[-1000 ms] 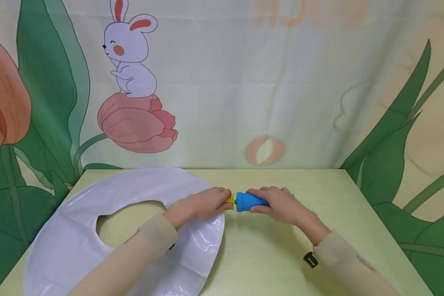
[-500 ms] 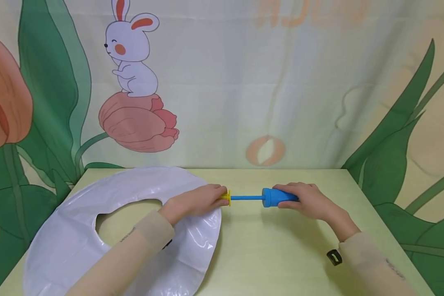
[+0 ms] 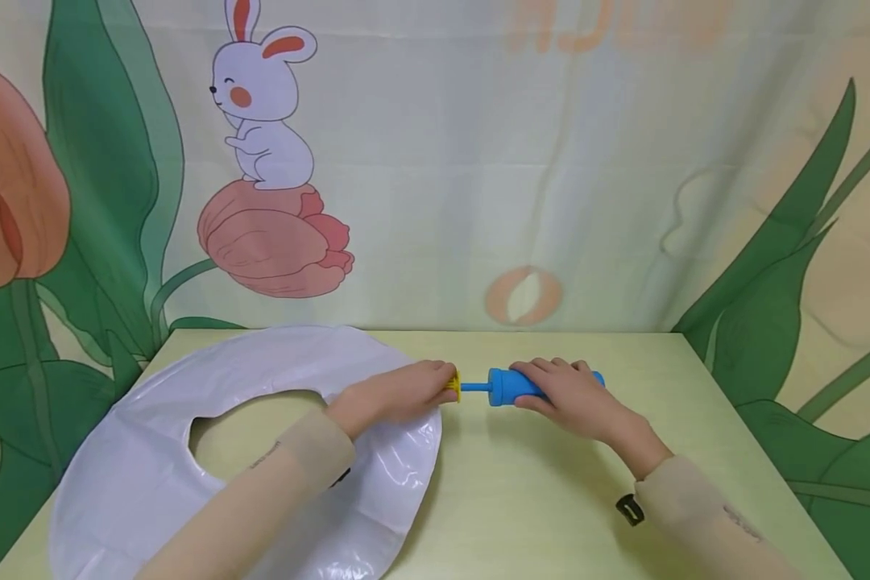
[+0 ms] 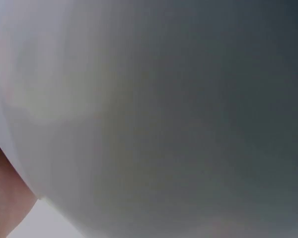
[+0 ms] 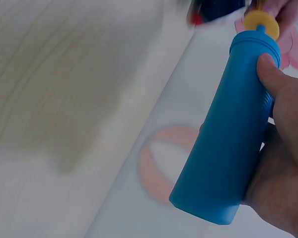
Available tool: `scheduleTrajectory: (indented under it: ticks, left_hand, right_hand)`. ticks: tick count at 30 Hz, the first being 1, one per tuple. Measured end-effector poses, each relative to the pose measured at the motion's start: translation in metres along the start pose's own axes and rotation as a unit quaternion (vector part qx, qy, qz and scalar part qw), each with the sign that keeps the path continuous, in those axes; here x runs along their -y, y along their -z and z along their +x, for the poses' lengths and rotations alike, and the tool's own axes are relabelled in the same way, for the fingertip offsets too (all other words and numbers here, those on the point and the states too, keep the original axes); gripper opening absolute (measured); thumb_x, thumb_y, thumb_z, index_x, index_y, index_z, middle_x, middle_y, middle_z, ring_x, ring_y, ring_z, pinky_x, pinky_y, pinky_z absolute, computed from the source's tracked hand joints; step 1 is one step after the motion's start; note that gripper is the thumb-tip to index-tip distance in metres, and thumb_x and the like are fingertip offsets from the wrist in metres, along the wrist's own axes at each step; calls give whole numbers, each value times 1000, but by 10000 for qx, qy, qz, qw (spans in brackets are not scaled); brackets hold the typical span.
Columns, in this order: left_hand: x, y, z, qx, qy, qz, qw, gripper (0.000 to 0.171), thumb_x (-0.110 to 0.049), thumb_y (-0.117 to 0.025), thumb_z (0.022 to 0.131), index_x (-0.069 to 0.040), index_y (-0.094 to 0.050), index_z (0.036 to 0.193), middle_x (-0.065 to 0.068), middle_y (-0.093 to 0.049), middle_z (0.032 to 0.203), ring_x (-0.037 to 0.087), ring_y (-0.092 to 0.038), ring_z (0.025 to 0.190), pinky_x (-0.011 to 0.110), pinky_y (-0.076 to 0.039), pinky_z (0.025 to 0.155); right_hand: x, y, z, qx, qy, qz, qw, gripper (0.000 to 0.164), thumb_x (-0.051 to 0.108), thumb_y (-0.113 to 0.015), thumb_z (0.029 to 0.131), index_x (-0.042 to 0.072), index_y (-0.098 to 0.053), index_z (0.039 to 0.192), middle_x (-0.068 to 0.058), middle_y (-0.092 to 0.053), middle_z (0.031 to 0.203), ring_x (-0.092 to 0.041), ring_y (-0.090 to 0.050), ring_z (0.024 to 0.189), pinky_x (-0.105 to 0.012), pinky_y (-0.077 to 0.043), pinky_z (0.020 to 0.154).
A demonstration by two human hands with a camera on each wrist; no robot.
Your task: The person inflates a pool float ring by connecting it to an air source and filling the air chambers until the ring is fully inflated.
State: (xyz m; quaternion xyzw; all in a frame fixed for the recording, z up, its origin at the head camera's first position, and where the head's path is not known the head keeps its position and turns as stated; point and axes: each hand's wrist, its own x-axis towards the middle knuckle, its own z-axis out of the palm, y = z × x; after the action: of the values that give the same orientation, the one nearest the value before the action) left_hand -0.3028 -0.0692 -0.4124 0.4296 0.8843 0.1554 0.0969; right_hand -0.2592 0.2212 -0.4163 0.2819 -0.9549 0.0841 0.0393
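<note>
A blue hand pump (image 3: 504,387) lies sideways above the table, its thin blue rod (image 3: 475,387) partly out. My right hand (image 3: 573,400) grips the pump's barrel, thumb along its side in the right wrist view. The yellow end piece (image 3: 454,385) on the rod is held in my left hand (image 3: 406,391), whose fingers hide most of it. Beneath the left hand and forearm spreads a large white inflatable ring (image 3: 145,451), its skin wrinkled and glossy. A blurred pale surface (image 4: 139,129) fills most of the left wrist view.
The pale yellow-green table (image 3: 522,499) runs back to a hanging cloth (image 3: 435,185) printed with a rabbit and tulips. A small black clip-like piece (image 3: 631,510) hangs by the right cuff.
My right hand first drew the pump barrel rightward, baring a long stretch of rod. Since then it has come back left, so less rod shows. The left hand stays almost in place.
</note>
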Motion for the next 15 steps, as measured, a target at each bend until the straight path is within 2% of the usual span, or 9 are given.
scheduleTrajectory:
  ticks: [5,8,11,15]
  left_hand:
    - [-8,-3,4,-20,154,112,9998,21,-26,-55,108,-6,-54,113,1,-51,93,19,-53,89,32,-46,83]
    - [-12,-2,3,-31,303,187,9994,24,-28,-55,107,-6,-53,117,2,-52,94,19,-53,89,31,-47,82]
    - [-11,-2,1,-63,394,229,9989,24,-29,-55,107,-7,-54,118,1,-51,92,19,-53,88,31,-47,81]
    - [-2,-3,-3,-134,368,210,9990,20,-29,-55,107,-10,-54,112,1,-50,88,19,-52,84,32,-45,79]
  right_hand:
    - [20,-4,12,-114,150,-132,9997,61,49,-61,101,13,-49,149,-7,-62,132,-31,-59,113,-61,-43,90]
    - [26,-3,16,-203,164,-87,9996,63,51,-66,97,13,-51,146,-7,-63,129,-29,-60,112,-59,-44,90]
    - [24,-2,15,-231,121,-155,9995,64,50,-71,94,13,-53,143,-6,-64,129,-28,-61,111,-58,-45,91]
    - [11,1,8,-219,96,-333,9992,62,49,-69,96,11,-54,143,-8,-63,133,-31,-59,116,-60,-44,94]
